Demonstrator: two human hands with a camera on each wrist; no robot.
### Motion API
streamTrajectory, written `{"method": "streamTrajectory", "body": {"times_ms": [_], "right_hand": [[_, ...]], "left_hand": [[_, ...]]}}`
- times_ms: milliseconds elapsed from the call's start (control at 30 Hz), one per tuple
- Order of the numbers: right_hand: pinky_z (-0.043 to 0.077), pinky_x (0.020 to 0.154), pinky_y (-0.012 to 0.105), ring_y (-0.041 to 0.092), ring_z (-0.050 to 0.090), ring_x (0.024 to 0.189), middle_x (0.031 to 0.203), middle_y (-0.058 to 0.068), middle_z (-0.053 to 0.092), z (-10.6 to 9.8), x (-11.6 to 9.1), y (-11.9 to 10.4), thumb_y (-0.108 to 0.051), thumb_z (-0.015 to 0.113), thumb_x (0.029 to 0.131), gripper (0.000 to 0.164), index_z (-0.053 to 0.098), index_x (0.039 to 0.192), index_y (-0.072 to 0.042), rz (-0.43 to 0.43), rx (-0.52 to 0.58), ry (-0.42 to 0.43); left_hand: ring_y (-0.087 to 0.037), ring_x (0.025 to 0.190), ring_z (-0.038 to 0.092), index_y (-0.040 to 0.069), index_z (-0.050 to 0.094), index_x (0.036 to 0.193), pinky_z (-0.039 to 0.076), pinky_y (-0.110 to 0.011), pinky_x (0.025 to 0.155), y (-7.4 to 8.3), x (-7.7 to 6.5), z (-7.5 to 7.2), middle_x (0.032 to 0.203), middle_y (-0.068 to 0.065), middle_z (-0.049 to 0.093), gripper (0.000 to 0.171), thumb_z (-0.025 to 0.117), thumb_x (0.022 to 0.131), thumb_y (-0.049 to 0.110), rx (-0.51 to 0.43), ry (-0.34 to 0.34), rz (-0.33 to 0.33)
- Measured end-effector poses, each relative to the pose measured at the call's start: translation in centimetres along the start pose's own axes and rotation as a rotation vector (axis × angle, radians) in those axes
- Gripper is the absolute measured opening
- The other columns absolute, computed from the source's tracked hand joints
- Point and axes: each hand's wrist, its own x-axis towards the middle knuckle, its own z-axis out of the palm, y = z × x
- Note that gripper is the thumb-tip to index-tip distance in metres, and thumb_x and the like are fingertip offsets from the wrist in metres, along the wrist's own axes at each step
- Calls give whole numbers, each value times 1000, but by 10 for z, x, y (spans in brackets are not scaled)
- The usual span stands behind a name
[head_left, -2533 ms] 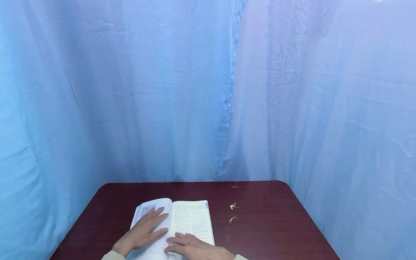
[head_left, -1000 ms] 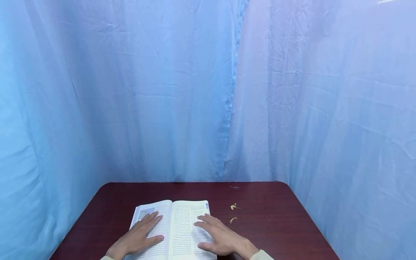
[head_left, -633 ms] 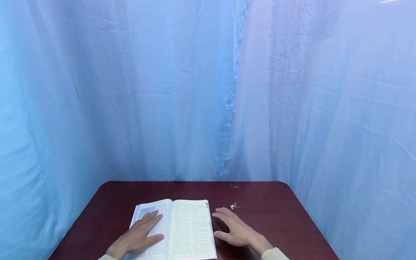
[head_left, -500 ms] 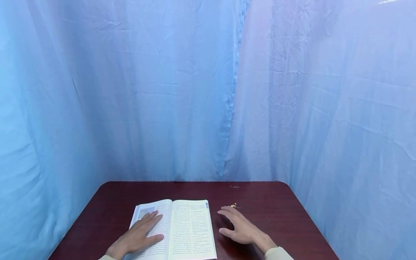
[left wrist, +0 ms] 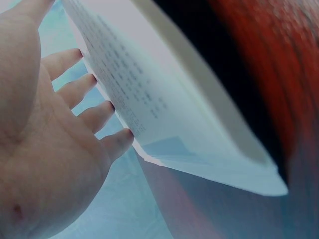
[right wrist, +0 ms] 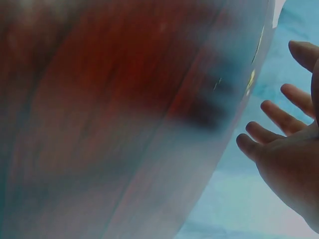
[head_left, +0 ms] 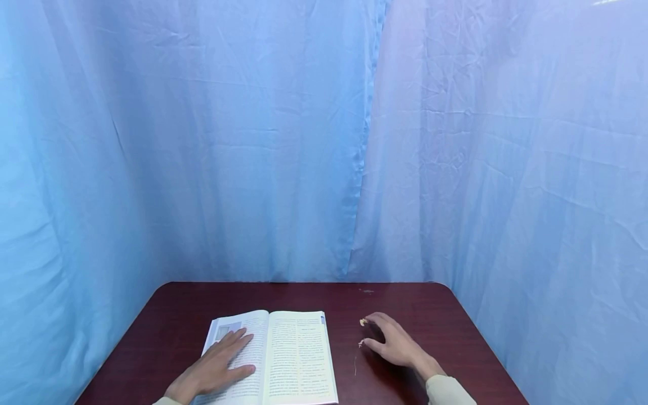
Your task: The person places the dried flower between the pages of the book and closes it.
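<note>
Yellow beside the fingertips: hovering over dark wood with the right hand, fingers parted and nothing clasped, just beside the dried far sprig; not showing whether touching. Pointing the thumb at the near sprig, likewise unclear as to contact, with a thread-thin stem trailing below. Probably risking crushed blossoms by pinching too hard, judging by the brittle look of both; also risking a nudged near sprig by sweeping the thumb while working on the far one. Partly screening the far sprig with the forefinger, so possibly inviting a misplaced pinch. Resting, farther left, with the left hand spread and gripping nothing on the left page of an open book; perhaps risking a lifting leaf by easing off. Presenting, between left hand and sprigs, the right page, possibly snagging a dragged stem along the outer edge. Showing outward a pale mark near the far edge of the table; hanging behind everything, a blue curtain.
</note>
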Motion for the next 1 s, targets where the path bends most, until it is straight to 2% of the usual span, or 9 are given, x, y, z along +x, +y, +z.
{"method": "streamTrajectory", "body": {"times_ms": [467, 733, 1000], "right_hand": [[56, 117, 62, 38, 67, 140, 147, 13, 71, 0, 19, 22, -20, 82, 106, 40, 72, 142, -8, 196, 74, 22], [56, 116, 64, 42, 67, 139, 145, 18, 73, 3, 26, 27, -18, 80, 106, 38, 74, 140, -3, 209, 30, 79], [58, 112, 63, 41, 69, 133, 134, 17, 75, 6, 29, 31, -13, 83, 103, 28, 79, 129, -4, 220, 8, 113]], "left_hand": [[-55, 170, 31, 10, 55, 167, 21, -83, 135, -2, -2, 0, 181, -21, 42, 85, 81, 100, 57, 8, 0, -23], [-56, 169, 31, 8, 55, 166, 21, -84, 134, -2, -3, 0, 180, -23, 43, 85, 80, 101, 56, -3, 3, -2], [-56, 169, 32, 8, 55, 166, 21, -84, 134, -1, -4, 0, 180, -23, 43, 85, 80, 101, 56, -3, 5, 5]]}}
